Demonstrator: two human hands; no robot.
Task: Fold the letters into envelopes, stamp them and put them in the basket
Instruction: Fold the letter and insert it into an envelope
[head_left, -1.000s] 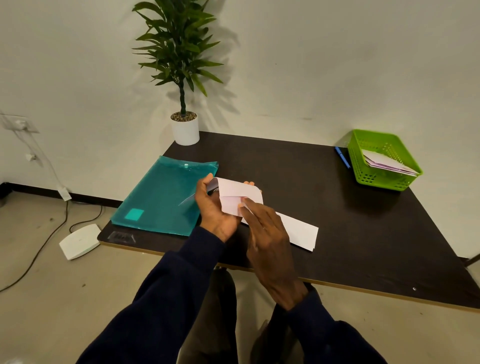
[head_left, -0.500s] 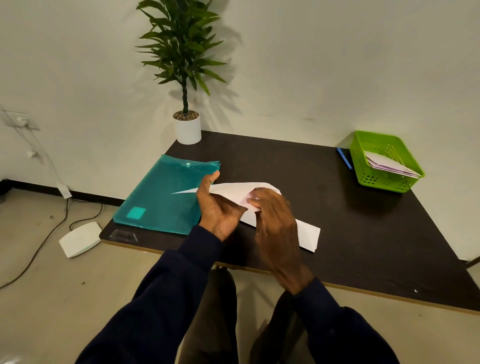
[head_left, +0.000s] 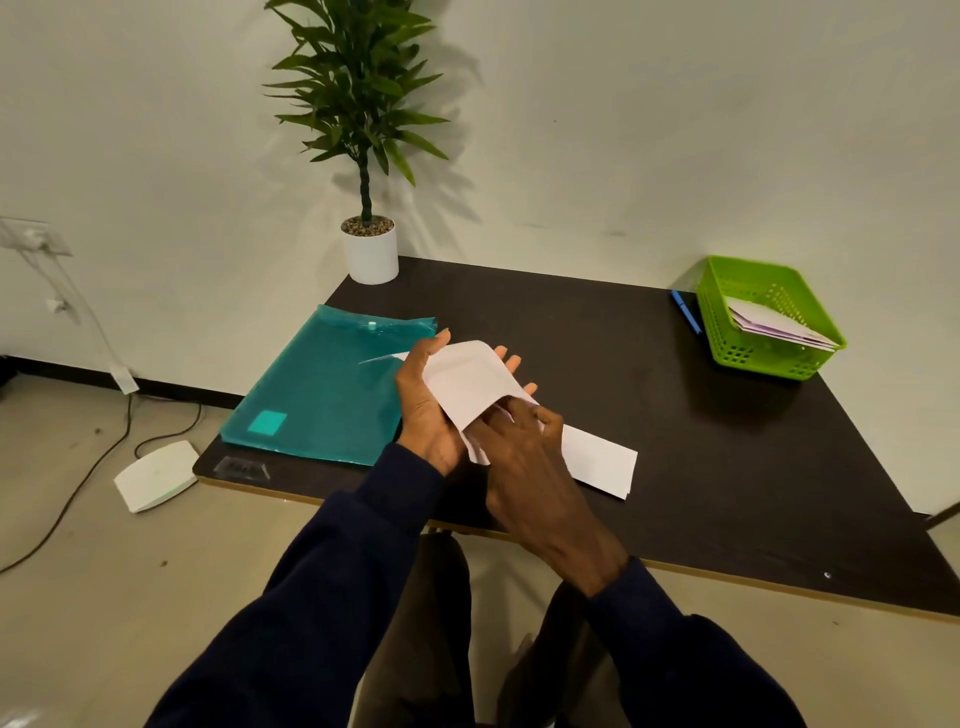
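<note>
My left hand (head_left: 423, 410) holds a white envelope (head_left: 467, 379) above the near edge of the dark table (head_left: 727, 467), thumb on top and fingertips showing behind it. My right hand (head_left: 524, 457) grips the envelope's lower end, its fingers reaching under the paper. A folded white letter (head_left: 602, 462) lies flat on the table just right of my hands, partly hidden by the right hand. The green basket (head_left: 727, 322) stands at the far right corner with envelopes (head_left: 774, 327) inside.
A teal plastic folder (head_left: 322, 389) lies on the table's left side. A potted plant (head_left: 369, 244) stands at the far left corner. A blue pen (head_left: 685, 312) lies left of the basket. A white box (head_left: 156, 475) and cables are on the floor at left.
The envelope has turned in my hands from a folded, upright hold to a flatter, tilted one. My right hand has slid down to its lower end.
</note>
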